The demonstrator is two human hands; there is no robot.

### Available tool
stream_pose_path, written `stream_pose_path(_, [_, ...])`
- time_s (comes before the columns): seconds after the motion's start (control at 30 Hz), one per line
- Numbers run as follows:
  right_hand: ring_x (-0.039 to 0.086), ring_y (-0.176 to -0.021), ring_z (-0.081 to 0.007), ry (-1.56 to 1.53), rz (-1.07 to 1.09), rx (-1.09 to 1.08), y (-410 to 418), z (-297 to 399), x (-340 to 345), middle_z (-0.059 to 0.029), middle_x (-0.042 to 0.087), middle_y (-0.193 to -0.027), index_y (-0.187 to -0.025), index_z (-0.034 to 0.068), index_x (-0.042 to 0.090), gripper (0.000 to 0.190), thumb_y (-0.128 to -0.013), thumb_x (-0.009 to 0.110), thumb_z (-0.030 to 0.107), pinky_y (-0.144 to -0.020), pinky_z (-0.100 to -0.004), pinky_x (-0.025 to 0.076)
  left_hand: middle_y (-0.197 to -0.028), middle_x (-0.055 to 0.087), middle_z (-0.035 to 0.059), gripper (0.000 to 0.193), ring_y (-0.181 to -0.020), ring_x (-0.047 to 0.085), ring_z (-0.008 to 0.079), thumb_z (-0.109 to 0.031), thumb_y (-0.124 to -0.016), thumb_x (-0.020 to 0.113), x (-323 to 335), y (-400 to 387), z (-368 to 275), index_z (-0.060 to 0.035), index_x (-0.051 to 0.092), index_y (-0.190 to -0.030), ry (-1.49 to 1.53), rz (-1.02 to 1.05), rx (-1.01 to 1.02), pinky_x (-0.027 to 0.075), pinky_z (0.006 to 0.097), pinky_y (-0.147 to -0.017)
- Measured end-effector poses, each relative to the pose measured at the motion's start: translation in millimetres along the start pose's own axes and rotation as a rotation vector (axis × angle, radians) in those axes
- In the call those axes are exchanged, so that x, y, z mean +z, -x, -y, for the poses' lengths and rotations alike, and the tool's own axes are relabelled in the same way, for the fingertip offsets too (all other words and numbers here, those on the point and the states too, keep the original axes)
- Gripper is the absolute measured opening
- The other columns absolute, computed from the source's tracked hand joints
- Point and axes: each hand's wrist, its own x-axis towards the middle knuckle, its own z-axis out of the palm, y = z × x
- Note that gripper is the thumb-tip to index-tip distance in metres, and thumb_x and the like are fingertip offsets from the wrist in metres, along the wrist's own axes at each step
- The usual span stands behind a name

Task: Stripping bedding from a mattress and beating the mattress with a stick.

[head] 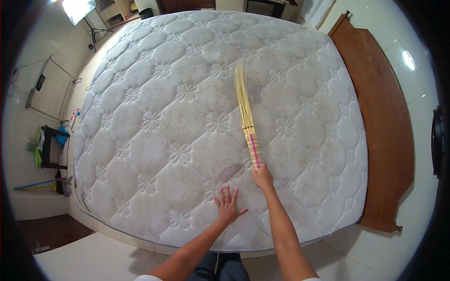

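Observation:
A bare quilted mattress (151, 154) with pressed flower shapes fills the middle of the view. My right hand (262, 176) is closed around the lower end of a straw hand broom (254, 149), whose bound handle has a pink stripe. The broom's pale bristles point away from me over the mattress; whether their tips touch it I cannot tell. My left hand (228, 206) rests on the mattress near its front edge, palm down with fingers spread, and holds nothing. A darker purplish stain (231, 172) lies just beyond my left hand, and greyish patches mark the fabric around the bristles.
A wooden headboard (378, 123) stands along the mattress's right side. On the left are a dark small table (47, 147), a blue-handled broom (38, 184) and a metal frame against the wall. A lit lamp (79, 10) on a tripod stands at the far left. My legs are at the front edge.

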Motion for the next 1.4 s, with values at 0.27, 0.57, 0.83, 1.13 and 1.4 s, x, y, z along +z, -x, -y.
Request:
stream_pose_path(0.27, [0.036, -0.044, -0.0070, -1.274, -0.519, -0.431, 59.2, 34.6, -267.2, -0.0018, 0.045, -0.061, -0.090, 0.001, 0.051, 0.045, -0.081, 0.045, 0.044, -0.038, -0.0183, 0.025, -0.139, -0.007, 0.0171, 0.104, -0.126, -0.010, 0.0368, -0.063, -0.057, 0.058, 3.1, 8.3, 18.8, -0.0162, 0.007, -0.135, -0.120, 0.188, -0.041, -0.004, 0.0598, -0.094])
stream_pose_path(0.57, [0.050, -0.080, -0.0249, -0.835, -0.889, -0.468, -25.0, -77.1, -99.7, -0.0120, 0.050, -0.089, -0.096, -0.001, 0.047, 0.032, -0.080, 0.047, 0.027, -0.075, -0.0365, 0.042, -0.138, -0.010, 0.0188, 0.106, -0.125, -0.012, 0.0399, -0.054, -0.056, 0.066, 7.0, 12.2, -19.0, -0.0159, 0.005, -0.135, -0.052, 0.125, -0.132, -0.001, 0.0652, -0.090])
stream_pose_path(0.83, [0.038, -0.043, -0.0019, -1.056, 0.038, -0.059, 23.3, -137.5, -210.4, 0.0033, 0.045, -0.055, -0.072, 0.009, 0.053, 0.033, -0.081, 0.049, 0.041, -0.033, -0.0170, 0.024, -0.135, -0.018, 0.0204, 0.109, -0.122, -0.018, 0.0430, -0.054, -0.056, 0.067, 46.7, -5.4, -126.0, -0.0151, 0.002, -0.134, 0.175, -0.033, -0.258, -0.001, 0.0714, -0.082])
stream_pose_path(1.13, [0.042, -0.054, -0.0112, -1.361, -1.011, -0.801, -28.4, -145.0, -349.0, -0.0058, 0.047, -0.079, -0.091, 0.003, 0.046, 0.038, -0.084, 0.044, 0.041, -0.046, -0.0191, 0.036, -0.133, -0.025, 0.0202, 0.128, -0.119, -0.026, 0.0427, -0.071, -0.042, 0.061, 87.0, -17.6, -168.3, -0.0143, -0.008, -0.134, -0.078, 0.218, -0.401, -0.007, 0.0714, -0.080])
stream_pose_path(1.4, [0.056, -0.065, -0.0360, -0.087, 0.012, -0.081, -66.4, -290.3, -164.6, -0.0182, 0.058, -0.068, -0.081, -0.001, 0.054, 0.032, -0.078, 0.053, 0.031, -0.056, -0.0366, 0.044, -0.130, -0.031, 0.0194, 0.127, -0.116, -0.032, 0.0412, -0.072, -0.045, 0.059, 82.3, -37.7, -190.4, -0.0154, -0.013, -0.132, -0.149, 0.445, -0.519, -0.007, 0.0699, -0.082])
